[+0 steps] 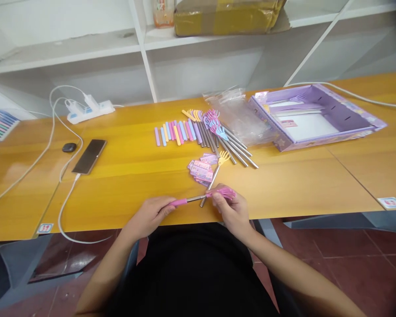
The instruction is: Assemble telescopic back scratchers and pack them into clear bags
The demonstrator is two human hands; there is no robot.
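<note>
At the table's near edge I hold a pink back scratcher (198, 198) level between both hands. My left hand (152, 214) pinches its pink handle grip. My right hand (232, 210) closes on the pink claw head end. A yellow-headed scratcher (218, 167) lies just beyond it, its rod passing under the pink one. A small heap of pink and lilac tags (202, 170) lies beside that. Further back are a row of pastel handle grips (176, 131) and a bundle of metal scratchers (222, 138) with coloured heads.
An open purple box (317, 116) and clear plastic bags (237, 112) sit at the right. A phone (89, 156), a dark mouse (69, 147) and a white power strip (89, 110) with cables lie at the left. White shelves stand behind the orange table (300, 185).
</note>
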